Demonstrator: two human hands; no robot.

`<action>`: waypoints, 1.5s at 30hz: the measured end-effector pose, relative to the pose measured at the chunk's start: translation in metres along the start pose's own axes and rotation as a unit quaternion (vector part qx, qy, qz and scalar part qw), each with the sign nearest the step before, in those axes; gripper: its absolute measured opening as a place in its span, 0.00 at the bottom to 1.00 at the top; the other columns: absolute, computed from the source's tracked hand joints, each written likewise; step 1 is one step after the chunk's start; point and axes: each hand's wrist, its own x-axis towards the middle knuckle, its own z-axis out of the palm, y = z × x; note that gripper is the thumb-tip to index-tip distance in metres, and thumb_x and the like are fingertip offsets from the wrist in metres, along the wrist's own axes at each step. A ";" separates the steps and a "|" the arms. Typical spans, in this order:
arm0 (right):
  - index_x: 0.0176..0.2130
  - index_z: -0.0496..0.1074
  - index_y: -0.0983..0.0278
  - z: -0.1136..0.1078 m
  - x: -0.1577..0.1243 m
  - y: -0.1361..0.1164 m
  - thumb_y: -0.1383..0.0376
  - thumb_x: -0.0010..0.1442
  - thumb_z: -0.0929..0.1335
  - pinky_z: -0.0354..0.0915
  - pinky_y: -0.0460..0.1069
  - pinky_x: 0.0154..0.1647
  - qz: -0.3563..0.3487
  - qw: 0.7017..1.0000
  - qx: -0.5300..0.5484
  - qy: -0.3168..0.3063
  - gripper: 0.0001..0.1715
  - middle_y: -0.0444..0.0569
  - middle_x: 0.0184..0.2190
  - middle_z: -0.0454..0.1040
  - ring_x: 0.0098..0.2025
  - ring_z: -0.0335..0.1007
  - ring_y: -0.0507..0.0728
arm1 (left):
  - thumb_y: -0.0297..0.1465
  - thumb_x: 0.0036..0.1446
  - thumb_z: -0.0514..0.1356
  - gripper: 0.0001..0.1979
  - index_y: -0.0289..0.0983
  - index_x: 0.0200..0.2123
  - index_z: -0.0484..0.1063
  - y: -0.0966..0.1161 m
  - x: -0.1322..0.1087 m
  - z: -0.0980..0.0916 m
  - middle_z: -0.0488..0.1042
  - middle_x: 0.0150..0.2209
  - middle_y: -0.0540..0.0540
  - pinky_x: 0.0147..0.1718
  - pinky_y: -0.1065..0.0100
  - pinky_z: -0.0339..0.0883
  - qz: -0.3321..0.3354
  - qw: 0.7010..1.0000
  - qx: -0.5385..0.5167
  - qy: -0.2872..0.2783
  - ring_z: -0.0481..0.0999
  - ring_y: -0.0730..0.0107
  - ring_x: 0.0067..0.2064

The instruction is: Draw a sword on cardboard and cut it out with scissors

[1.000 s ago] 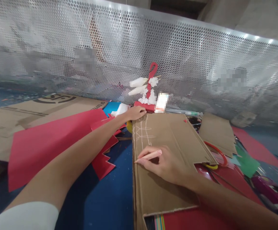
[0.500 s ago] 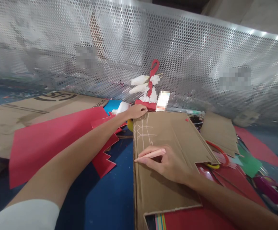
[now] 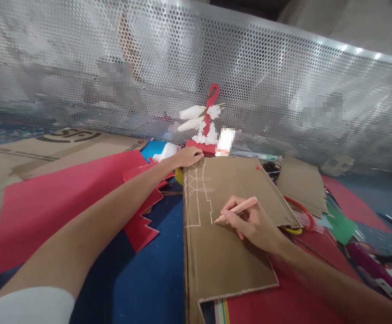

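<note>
A brown cardboard sheet (image 3: 230, 261) lies in front of me with white drawn lines (image 3: 198, 193) near its far left corner. My right hand (image 3: 250, 222) is closed round a pink pen (image 3: 236, 209), its tip touching the cardboard beside the drawn lines. My left hand (image 3: 187, 156) reaches far forward and presses down on the sheet's far left corner, fingers curled over the edge. Whether the left hand holds anything is hidden.
Red paper (image 3: 64, 198) with a zigzag edge lies left on the blue table (image 3: 142, 279). A large flat carton (image 3: 40, 150) sits behind it. A red and white craft figure (image 3: 204, 119) stands by the perforated metal screen (image 3: 266, 81). Scraps, red scissors handles (image 3: 304, 211) and a purple tool (image 3: 375, 270) crowd the right.
My right hand moved the pen from the cardboard's left edge to the right, and a new white line now runs along the bottom of the drawing. My left hand stayed put.
</note>
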 end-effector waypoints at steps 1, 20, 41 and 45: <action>0.31 0.75 0.66 -0.001 -0.002 0.002 0.56 0.69 0.68 0.58 0.43 0.18 0.002 1.000 -0.001 0.003 0.19 0.48 0.33 0.78 0.19 0.64 0.46 | 0.37 0.64 0.52 0.17 0.37 0.29 0.75 0.001 0.000 -0.001 0.80 0.34 0.42 0.36 0.64 0.62 0.001 1.000 -0.002 -0.001 0.75 0.62 0.35; 0.30 0.72 0.65 -0.003 -0.008 0.012 0.60 0.68 0.67 0.57 0.43 0.16 0.004 0.999 0.004 0.041 0.16 0.45 0.30 0.76 0.17 0.62 0.45 | 0.40 0.64 0.50 0.18 0.39 0.29 0.74 -0.002 -0.001 0.000 0.79 0.33 0.43 0.35 0.64 0.60 -0.012 1.000 -0.004 0.002 0.74 0.63 0.35; 0.28 0.72 0.64 -0.006 -0.012 0.007 0.69 0.61 0.69 0.61 0.42 0.25 -0.013 0.999 0.010 -0.043 0.09 0.45 0.26 0.80 0.26 0.71 0.50 | 0.39 0.64 0.51 0.17 0.38 0.27 0.72 0.004 -0.003 -0.005 0.76 0.29 0.44 0.32 0.65 0.58 -0.004 1.000 -0.021 0.002 0.71 0.65 0.31; 0.29 0.72 0.64 -0.007 -0.014 0.008 0.68 0.60 0.70 0.62 0.42 0.26 -0.016 0.999 0.020 -0.043 0.07 0.45 0.27 0.81 0.27 0.72 0.50 | 0.38 0.64 0.51 0.18 0.38 0.27 0.72 0.005 -0.003 -0.006 0.75 0.27 0.46 0.31 0.65 0.57 -0.002 1.000 -0.026 -0.002 0.69 0.67 0.30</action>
